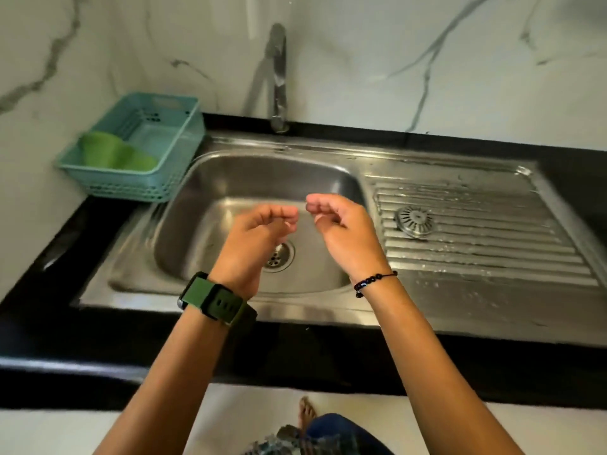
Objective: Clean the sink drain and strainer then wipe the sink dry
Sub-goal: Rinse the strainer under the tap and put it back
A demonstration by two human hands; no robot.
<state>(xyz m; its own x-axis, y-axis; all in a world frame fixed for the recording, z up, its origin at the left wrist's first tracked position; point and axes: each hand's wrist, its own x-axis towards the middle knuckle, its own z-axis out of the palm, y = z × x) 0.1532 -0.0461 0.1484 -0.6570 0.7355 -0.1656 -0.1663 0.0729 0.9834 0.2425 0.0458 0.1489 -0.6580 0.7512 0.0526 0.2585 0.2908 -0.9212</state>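
both hands (pixel 297 224) loosely curled, empty | strainer (pixel 414 221) at 3 o'clock on wet drainboard (pixel 525 257) (slippery) | I'd risk fumbling it

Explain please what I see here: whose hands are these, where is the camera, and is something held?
One picture, from a camera on a person's head, looking down. No machine: two bare hands. The left hand wears a green watch, the right hand a black bead bracelet. Both hover over the steel sink with loosely curled fingers; neither has a grip on anything. The drain is open, because the strainer lies on the wet draining board. A green cloth lies in the blue basket beside the tap.
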